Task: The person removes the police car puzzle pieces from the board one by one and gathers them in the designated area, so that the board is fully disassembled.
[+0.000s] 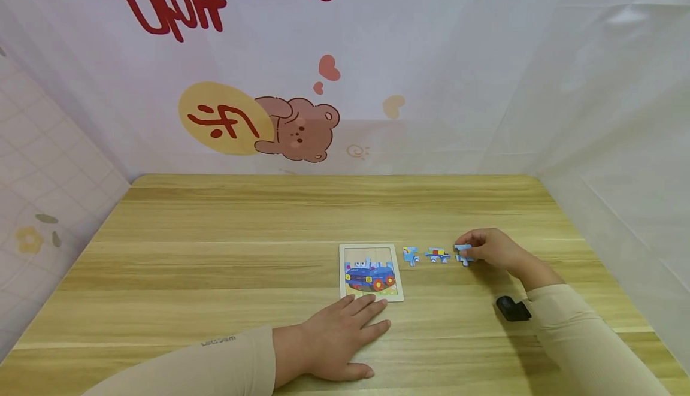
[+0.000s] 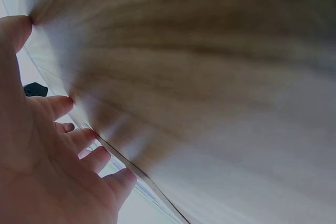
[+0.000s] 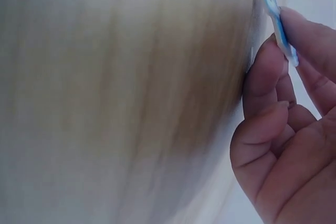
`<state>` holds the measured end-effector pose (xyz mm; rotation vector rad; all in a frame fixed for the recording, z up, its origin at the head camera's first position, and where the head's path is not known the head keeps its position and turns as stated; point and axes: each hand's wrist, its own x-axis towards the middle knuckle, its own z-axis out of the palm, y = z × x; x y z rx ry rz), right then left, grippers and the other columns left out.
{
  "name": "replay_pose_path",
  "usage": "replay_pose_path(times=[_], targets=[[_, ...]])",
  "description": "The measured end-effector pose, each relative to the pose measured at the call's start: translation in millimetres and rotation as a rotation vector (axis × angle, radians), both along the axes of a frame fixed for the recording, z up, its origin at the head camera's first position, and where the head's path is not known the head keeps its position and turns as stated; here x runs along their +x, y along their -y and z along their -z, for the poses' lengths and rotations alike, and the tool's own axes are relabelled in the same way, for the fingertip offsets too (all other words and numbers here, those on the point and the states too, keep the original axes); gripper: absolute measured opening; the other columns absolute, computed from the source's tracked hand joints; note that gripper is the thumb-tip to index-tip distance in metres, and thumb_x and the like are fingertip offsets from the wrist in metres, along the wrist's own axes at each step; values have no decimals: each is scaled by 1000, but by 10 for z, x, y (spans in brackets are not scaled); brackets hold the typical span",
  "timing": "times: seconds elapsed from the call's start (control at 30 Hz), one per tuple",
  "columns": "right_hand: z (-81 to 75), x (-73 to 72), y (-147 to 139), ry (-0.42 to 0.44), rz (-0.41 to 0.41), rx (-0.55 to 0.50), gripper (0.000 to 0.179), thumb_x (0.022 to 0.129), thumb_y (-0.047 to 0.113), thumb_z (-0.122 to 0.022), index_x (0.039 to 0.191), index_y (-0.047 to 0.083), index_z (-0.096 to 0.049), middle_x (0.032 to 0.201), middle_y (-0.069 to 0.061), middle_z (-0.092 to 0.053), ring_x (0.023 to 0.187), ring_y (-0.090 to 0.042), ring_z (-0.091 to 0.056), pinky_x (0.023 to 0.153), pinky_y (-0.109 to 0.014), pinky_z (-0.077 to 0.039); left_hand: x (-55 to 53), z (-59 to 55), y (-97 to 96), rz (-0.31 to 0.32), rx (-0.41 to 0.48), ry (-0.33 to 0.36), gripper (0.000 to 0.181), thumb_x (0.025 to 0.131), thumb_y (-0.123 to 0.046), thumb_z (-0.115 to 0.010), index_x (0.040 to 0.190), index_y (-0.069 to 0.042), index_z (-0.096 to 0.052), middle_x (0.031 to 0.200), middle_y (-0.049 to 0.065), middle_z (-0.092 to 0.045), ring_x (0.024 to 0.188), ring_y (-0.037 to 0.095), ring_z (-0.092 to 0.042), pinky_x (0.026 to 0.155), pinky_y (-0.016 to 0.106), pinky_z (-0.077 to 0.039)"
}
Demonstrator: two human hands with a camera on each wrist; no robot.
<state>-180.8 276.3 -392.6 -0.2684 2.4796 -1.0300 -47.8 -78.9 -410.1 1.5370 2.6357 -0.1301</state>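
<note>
Toward the table's (image 1: 215, 222) right edge, the right grip (image 1: 490, 248) pinches a puzzle piece (image 1: 462, 253) at its fingertips, the left grip (image 1: 342, 336) lies spread, touching the puzzle board (image 1: 342, 270), and a yellow oval (image 1: 188, 96) reads "乐".

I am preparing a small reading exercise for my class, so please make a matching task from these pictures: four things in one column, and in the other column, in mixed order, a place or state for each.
1. Left hand
2. Right hand
3. Puzzle tray
4. Two loose pieces

A. Holds a partly completed picture of a blue vehicle
B. On the table, between the tray and the other hand
C. Rests spread out at the tray's near edge
D. Pinches a light blue puzzle piece

Right pairs: 1-C, 2-D, 3-A, 4-B
</note>
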Motion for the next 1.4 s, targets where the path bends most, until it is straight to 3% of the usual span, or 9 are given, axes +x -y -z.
replay_pose_path(times=[0.43, 1.03, 1.4], targets=[[14, 3, 45, -87, -16, 70, 18, 90, 6, -64, 105, -3, -66, 91, -7, -62, 81, -16, -51, 70, -31, -45, 1, -4, 7, -4, 2, 13, 69, 95, -64, -36, 150, -22, -35, 156, 4, -28, 143, 22, -28, 109, 40, -33], [-3, 8, 75, -168, -59, 157, 15, 90, 8, -65, 102, -1, -67, 94, -10, -64, 88, -25, -57, 72, -37, -47, 6, -1, 6, -5, 3, -3, 69, 95, -64, -36, 150, -22, -36, 156, 4, -29, 142, 22, -29, 109, 40, -33], [-6, 10, 98, -205, -70, 179, 14, 89, 9, -67, 99, -1, -68, 90, -9, -65, 83, -20, -58, 73, -37, -46, 8, -2, 3, -5, -1, -16, 69, 94, -64, -37, 150, -23, -36, 156, 4, -30, 142, 22, -29, 109, 39, -34]])
